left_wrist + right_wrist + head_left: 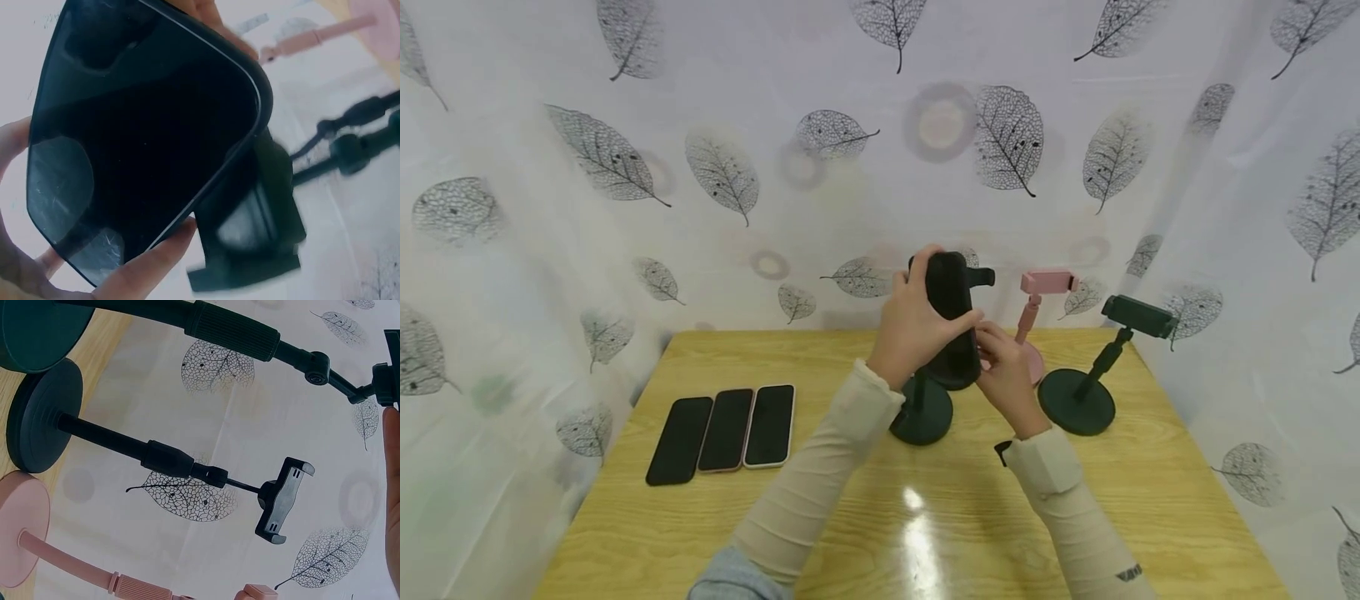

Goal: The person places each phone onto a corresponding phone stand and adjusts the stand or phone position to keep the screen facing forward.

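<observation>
My left hand grips a black phone upright, fingers at its top and side and thumb across its edge. In the left wrist view, the phone's glossy face fills the middle, beside a dark green clamp. Below the phone in the head view stands the dark green round base of a phone stand. At the phone's lower right edge is my right hand, its fingertips partly hidden; I cannot tell what they hold. The right wrist view shows that hand right by a dark green clamp.
Three phones lie side by side at left: black, red-edged and white-edged. A pink stand and another dark green stand stand at right. A black stand also shows. A leaf-print curtain surrounds the wooden table.
</observation>
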`<state>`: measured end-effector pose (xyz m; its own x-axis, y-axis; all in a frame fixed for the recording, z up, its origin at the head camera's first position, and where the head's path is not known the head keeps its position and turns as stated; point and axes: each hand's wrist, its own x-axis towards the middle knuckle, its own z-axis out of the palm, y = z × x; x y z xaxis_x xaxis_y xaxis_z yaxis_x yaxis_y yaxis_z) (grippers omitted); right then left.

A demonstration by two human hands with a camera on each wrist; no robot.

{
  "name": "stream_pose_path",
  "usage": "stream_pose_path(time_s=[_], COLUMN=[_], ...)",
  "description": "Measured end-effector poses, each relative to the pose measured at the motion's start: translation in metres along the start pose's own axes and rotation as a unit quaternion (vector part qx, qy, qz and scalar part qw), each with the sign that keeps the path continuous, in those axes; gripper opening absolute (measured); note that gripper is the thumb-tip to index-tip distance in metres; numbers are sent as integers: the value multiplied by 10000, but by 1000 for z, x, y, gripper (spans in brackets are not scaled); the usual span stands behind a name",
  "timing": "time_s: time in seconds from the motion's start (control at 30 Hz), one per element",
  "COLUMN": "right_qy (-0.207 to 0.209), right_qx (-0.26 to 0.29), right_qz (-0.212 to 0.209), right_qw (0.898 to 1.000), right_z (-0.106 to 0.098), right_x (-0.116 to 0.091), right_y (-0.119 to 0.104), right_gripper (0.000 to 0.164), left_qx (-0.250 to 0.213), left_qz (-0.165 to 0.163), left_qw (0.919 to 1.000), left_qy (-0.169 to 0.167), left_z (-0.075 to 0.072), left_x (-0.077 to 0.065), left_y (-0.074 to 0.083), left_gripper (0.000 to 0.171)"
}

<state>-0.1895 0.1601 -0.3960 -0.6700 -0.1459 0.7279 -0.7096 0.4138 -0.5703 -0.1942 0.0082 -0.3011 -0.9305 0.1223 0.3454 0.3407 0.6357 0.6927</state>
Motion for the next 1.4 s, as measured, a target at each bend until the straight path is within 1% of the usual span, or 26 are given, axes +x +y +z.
stream_pose_path(time_s=[0.13, 0.2, 0.3, 0.37, 0.43, 0.57, 0.67, 0.73, 0.87, 1.03, 1.13, 1.23, 1.33, 1.4], right_qy=[-249, -290, -267, -259, -247, -238, -247, -264, -272, -297, -296, -277, -264, -255], right_qx=[261, 280, 257, 249, 233, 81, -27, -117, -49, 105, 72, -76, -211, -245], right_qz=[268, 300, 237, 201, 192, 285, 323, 259, 167, 234, 199, 87, 7, -22], right_qw=[9990, 9987, 9990, 9992, 9992, 9993, 9992, 9992, 9995, 9992, 9993, 9996, 9994, 9994], right_z=[-1, -2, -1, -1, 0, 1, 1, 0, -1, -3, -3, -4, -4, -3], right_x=[1, 1, 1, 1, 1, 0, 0, 1, 2, 4, 5, 6, 6, 6], right_y=[0, -1, -1, -1, -1, -1, -2, -1, 0, -2, -3, -3, -1, 0], right_gripper=[28, 29, 30, 31, 32, 30, 30, 30, 32, 31, 29, 28, 25, 24], left_qx=[122, 166, 284, 531, 839, 1442, 1716, 1836, 1879, 1846, 1795, 1743, 1741, 1670], left_qz=[-194, -268, -319, -279, -160, 67, 127, 121, 73, 35, 80, 145, 181, 167], left_qw=[9997, 9995, 9991, 9982, 9963, 9895, 9849, 9826, 9812, 9810, 9815, 9820, 9817, 9828], left_qy=[63, 29, -38, -29, 27, 106, 164, 247, 434, 596, 659, 708, 750, 767], left_z=[-8, -11, -12, -11, -8, -2, 2, 5, 8, 9, 11, 13, 17, 20], left_x=[4, 4, 3, 1, -1, -6, -8, -9, -10, -11, -12, -16, -21, -24], left_y=[-5, -8, -8, -7, -6, -2, 0, 0, -1, -3, -4, -7, -11, -13], left_gripper=[85, 86, 86, 86, 84, 84, 83, 83, 82, 81, 81, 81, 80, 79])
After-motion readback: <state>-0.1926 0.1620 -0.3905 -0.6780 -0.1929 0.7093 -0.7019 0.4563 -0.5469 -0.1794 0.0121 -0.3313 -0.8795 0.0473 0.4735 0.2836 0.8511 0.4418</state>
